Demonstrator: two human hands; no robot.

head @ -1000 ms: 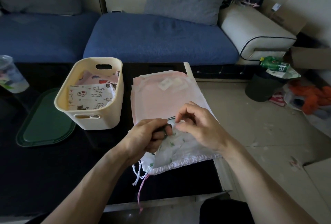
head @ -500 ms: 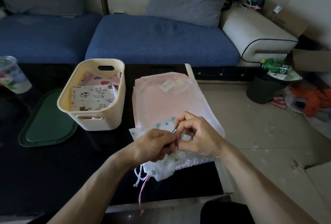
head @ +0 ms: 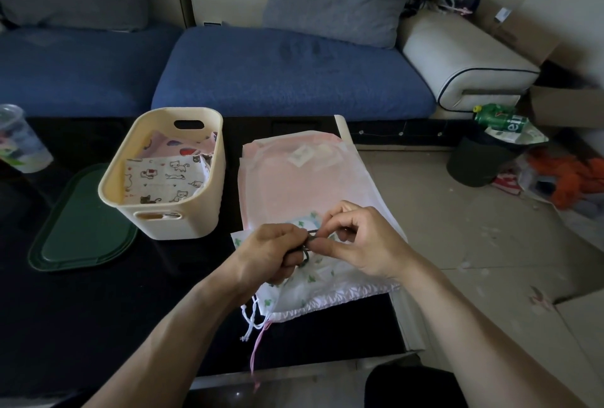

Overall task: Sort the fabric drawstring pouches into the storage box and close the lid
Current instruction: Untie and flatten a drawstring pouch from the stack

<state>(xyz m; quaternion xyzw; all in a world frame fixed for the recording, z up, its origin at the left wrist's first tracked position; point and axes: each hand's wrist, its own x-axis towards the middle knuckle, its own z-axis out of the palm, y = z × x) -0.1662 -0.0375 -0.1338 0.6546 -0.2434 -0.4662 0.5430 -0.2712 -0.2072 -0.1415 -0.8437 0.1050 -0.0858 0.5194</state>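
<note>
At lower centre, my left hand (head: 268,252) and right hand (head: 354,241) pinched a thin dark elastic loop (head: 309,244) over the crinkled, leaf-printed pouch (head: 313,290).

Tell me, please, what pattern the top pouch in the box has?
Small cartoon cats on white pouch, head view.

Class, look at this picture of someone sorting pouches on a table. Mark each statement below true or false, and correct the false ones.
1. The storage box already holds cat-print fabric. True.
2. The green lid is on the box. False: it lies flat on the table, left of the box.
3. Both hands work a thin dark cord. True: the left hand and right hand pinch the cord between them.
4. The pink pouches are stacked inside the box. False: they lie on the table, right of it.
</note>
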